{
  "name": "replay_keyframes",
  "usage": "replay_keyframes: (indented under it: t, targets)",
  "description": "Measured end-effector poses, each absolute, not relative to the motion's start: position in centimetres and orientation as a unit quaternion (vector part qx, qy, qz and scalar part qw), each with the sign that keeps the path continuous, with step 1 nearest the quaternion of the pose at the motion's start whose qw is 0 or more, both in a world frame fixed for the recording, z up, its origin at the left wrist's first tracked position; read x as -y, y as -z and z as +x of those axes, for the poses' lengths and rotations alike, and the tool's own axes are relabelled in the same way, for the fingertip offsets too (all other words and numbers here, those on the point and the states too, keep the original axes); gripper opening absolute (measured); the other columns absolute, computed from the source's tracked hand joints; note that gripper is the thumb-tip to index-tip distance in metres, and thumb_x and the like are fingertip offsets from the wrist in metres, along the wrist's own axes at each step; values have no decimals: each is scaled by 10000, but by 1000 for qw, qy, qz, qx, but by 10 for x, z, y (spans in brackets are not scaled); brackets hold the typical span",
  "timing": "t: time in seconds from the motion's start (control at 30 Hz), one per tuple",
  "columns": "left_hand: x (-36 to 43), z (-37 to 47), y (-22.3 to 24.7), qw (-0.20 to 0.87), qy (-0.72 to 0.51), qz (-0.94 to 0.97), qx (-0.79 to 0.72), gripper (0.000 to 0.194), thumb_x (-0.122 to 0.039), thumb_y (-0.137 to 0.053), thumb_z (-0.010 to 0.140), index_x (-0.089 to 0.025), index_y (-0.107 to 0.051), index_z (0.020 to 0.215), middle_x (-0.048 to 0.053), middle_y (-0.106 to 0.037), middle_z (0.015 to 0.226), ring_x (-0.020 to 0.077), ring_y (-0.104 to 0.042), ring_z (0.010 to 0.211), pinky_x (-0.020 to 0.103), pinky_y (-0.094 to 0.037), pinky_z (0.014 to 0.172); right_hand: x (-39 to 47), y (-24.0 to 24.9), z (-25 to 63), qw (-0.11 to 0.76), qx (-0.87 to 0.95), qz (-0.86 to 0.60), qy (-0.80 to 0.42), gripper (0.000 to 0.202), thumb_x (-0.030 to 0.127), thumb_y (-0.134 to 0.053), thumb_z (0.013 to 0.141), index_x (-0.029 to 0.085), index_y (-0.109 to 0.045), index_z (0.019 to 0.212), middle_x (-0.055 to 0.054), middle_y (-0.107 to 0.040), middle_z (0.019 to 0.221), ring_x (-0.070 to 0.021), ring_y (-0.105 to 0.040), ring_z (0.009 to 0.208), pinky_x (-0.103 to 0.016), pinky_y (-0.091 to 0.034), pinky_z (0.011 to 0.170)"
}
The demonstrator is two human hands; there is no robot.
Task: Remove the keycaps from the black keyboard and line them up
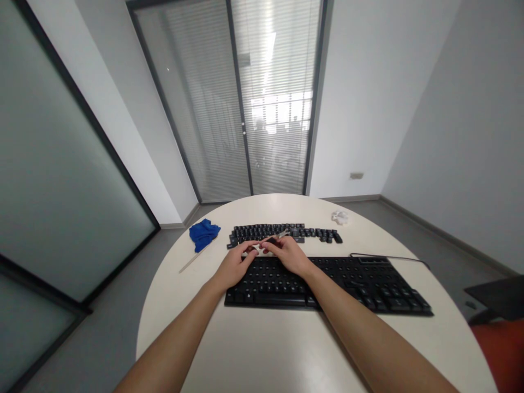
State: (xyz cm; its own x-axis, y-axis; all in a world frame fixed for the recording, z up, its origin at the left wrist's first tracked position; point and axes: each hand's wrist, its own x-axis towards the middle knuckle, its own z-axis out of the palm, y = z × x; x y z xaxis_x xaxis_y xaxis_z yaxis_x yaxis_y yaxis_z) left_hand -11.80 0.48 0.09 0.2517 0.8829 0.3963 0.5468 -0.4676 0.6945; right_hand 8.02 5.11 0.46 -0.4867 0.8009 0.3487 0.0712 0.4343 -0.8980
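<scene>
My left hand (235,266) is closed in a pinch above the upper left corner of the black keyboard (270,299); what its fingertips hold is too small to make out. Close beside it, my right hand (291,254) has its fingers closed round a small black keycap (271,240). A thin, light-tipped piece (282,234) shows just beyond the right fingers; its kind is unclear. The keyboard lies under both hands, with bare key positions in its upper rows and keys still on the lower ones. Behind the hands, loose black keycaps (262,231) lie in rows.
On the round white table (245,349), a crumpled blue cloth (203,234) and a thin wooden stick (191,263) lie at the left. Crumpled white material (339,217) sits back right. The keyboard's cable (393,256) runs off the right edge, near a red chair (501,349).
</scene>
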Motion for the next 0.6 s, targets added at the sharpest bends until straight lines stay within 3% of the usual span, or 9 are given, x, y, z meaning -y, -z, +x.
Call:
replay_keyframes:
  t: [0.1,0.17,0.37,0.47,0.6]
  targets:
    - [-5,-119,1,217,-392,768,-457,320,-321,-516,937,-220,-634,1216,61,-665,1239,214,-604,1122,355,-449,995,-50,-6,80,410,738,-295,-447,399,510,-603,863,145,-761,828,-73,-740,840,-207,-665,806,-322,-495,815]
    - [-6,-119,2,205,-391,765,-470,306,-325,-528,926,-213,-648,1184,63,-682,1194,210,-627,1045,342,-473,937,-49,-7,80,409,736,-294,-451,398,511,-605,860,146,-754,809,-77,-738,853,-207,-666,812,-324,-497,818]
    - [-5,-117,1,167,-368,747,-528,262,-367,-526,915,-192,-681,1036,13,-671,759,171,-604,693,284,-464,680,-49,-7,79,411,731,-293,-459,387,505,-617,849,142,-750,841,-72,-730,843,-200,-669,808,-323,-501,815]
    - [-5,-119,-2,201,-376,748,-508,283,-382,-522,916,-194,-681,1056,21,-688,831,178,-614,755,289,-466,729,-50,-6,79,410,728,-299,-461,388,505,-614,850,142,-747,815,-72,-729,842,-200,-673,802,-318,-505,802]
    - [-6,-122,-4,254,-390,728,-503,363,-419,-423,960,-179,-691,911,34,-702,854,192,-627,814,304,-472,784,-51,-4,78,411,721,-299,-471,379,500,-631,841,139,-746,845,-75,-730,854,-200,-676,799,-319,-508,801]
